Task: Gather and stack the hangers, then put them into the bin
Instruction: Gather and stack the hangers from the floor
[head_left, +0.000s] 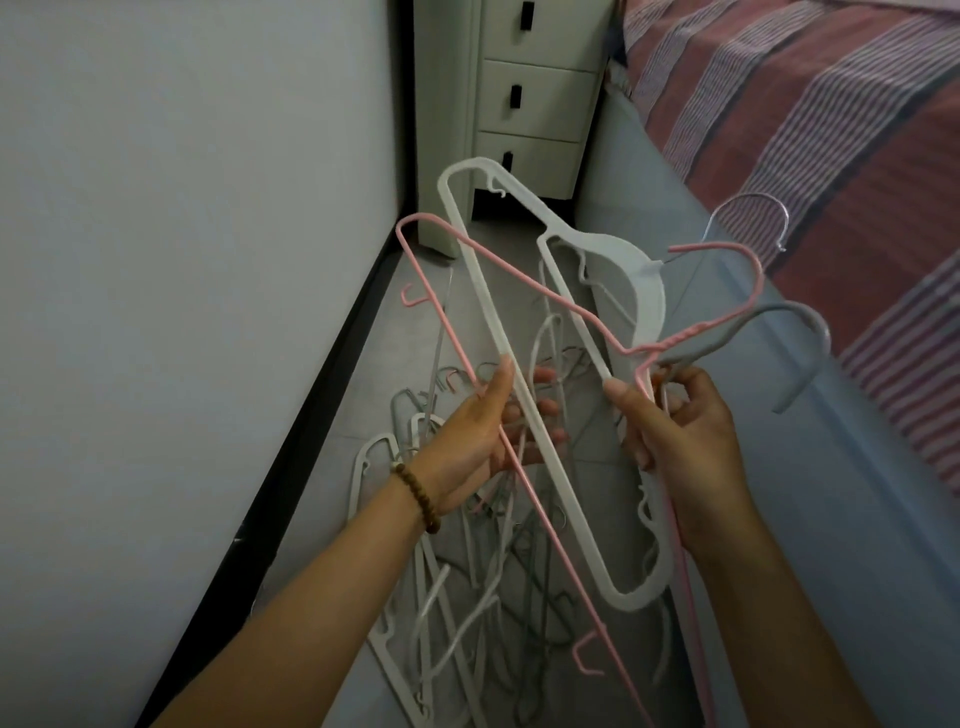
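Both hands are raised over the floor (498, 244) and share a small bunch of hangers between them. The left hand (483, 431) pinches the long straight bar of a white hanger (480, 291), thumb on the near face and fingers spread behind it, and the thin bar of a pink hanger (545, 296) runs through the same grip. The right hand (680, 441) has its fingers curled round the pink hanger's twisted neck, and the stem of a grey hanger (779, 312) sits in that same grip, with the thumb pressed against the white hanger's inner bar. The three hooks fan out up and to the right of that hand, the white hanger's metal hook highest and the grey one nearest the wrist. The held hangers slant from upper left to lower right, their lower corners reaching down past the right wrist. Below and behind the hands, a loose pile of hangers (467, 597) in white, grey and pink lies tangled on the floor, filling the narrow strip between the wall (182, 208) with its black skirting (311, 415) and the side of the bed (675, 234). A striped cover (831, 130) lies on the bed. A pale drawer unit (535, 88) stands at the far end of the strip. A beaded bracelet (418, 496) circles the left wrist.
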